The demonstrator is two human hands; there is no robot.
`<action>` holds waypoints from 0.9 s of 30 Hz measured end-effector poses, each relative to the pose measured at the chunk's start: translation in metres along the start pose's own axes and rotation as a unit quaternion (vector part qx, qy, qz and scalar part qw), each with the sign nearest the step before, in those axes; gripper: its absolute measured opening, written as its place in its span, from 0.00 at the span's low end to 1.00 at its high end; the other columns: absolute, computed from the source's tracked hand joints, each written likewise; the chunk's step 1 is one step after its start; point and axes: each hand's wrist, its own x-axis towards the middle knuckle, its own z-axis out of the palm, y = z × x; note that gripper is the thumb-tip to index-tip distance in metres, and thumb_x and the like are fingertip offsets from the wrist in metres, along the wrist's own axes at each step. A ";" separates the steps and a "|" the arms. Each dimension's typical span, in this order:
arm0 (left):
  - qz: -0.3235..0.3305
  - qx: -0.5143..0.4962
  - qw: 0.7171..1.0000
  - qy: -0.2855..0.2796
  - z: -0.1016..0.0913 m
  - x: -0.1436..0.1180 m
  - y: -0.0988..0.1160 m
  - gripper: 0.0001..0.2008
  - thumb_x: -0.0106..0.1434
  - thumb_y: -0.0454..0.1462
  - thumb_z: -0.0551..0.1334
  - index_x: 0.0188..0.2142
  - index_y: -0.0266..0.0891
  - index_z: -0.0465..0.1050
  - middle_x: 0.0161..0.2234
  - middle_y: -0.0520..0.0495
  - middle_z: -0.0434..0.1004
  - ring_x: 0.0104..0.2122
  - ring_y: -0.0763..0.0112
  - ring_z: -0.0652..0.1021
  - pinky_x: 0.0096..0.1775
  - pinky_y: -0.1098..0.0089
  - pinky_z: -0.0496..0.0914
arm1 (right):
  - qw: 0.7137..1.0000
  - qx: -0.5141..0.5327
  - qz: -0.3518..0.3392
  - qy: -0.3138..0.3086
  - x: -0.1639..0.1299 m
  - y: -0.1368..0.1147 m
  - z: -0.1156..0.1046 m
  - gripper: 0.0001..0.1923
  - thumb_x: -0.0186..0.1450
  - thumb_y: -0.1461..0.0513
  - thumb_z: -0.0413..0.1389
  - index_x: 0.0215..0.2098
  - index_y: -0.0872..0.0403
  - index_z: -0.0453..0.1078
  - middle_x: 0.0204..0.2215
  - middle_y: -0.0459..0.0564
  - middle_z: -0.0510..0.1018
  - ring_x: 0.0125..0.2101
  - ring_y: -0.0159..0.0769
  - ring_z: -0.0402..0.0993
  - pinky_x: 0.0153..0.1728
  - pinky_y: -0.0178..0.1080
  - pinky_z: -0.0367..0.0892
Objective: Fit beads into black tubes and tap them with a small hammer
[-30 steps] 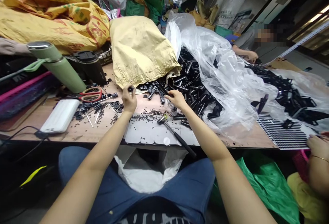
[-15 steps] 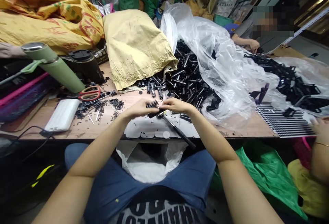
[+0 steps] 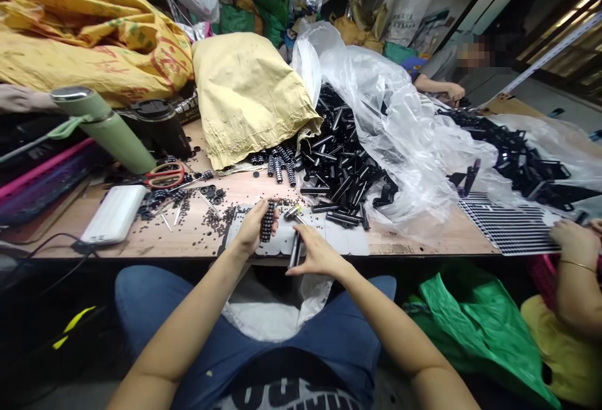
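Cluttered wooden workbench (image 3: 188,244), black parts everywhere. Left hand (image 3: 251,229) grips a studded black rod (image 3: 268,220); right hand (image 3: 316,253) pinches a black tube (image 3: 295,251) upright.

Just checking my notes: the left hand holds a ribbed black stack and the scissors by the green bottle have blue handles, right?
Not quite. In the head view the scissors have red handles, not blue. They do lie by the green bottle, and the left hand holds the ribbed black stack.
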 end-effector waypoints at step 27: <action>-0.058 0.100 0.992 0.056 0.037 -0.019 -0.029 0.23 0.58 0.52 0.61 0.39 0.32 0.73 0.27 0.45 0.74 0.20 0.70 0.74 0.23 0.69 0.71 | 0.984 0.090 -0.050 0.146 0.009 -0.026 0.013 0.58 0.46 0.57 0.70 0.67 0.55 0.43 0.61 0.63 0.58 0.64 0.49 0.54 0.63 0.52 0.56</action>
